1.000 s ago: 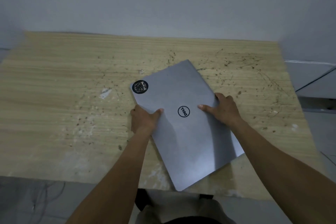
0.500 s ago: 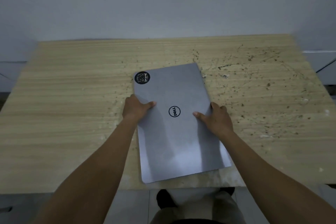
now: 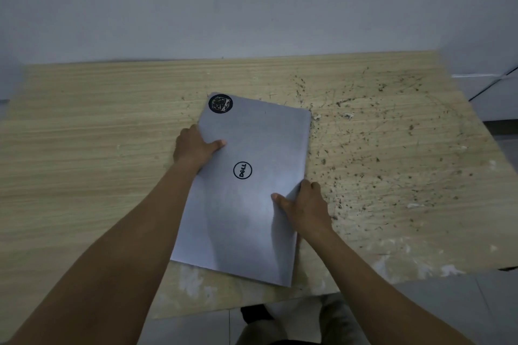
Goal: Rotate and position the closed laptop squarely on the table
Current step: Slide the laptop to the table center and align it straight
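A closed silver laptop [image 3: 252, 204] lies flat on the wooden table [image 3: 84, 162], its long side running away from me and tilted slightly clockwise. A round black sticker [image 3: 220, 103] marks its far left corner and a logo sits at the lid's middle. My left hand [image 3: 193, 148] grips the laptop's left edge, thumb on the lid. My right hand [image 3: 304, 206] grips the right edge lower down, thumb on the lid too. The laptop's near edge stays just inside the table's front edge.
The table's right half [image 3: 392, 162] is scratched and speckled with dark marks and white paint spots. A pale wall [image 3: 252, 8] rises right behind the table. Below the front edge I see tiled floor, my legs and a dark shoe [image 3: 255, 314].
The laptop has turned clockwise, from leaning left to leaning slightly right. Both hands kept their hold on its edges; the left moved further away and the right came nearer.
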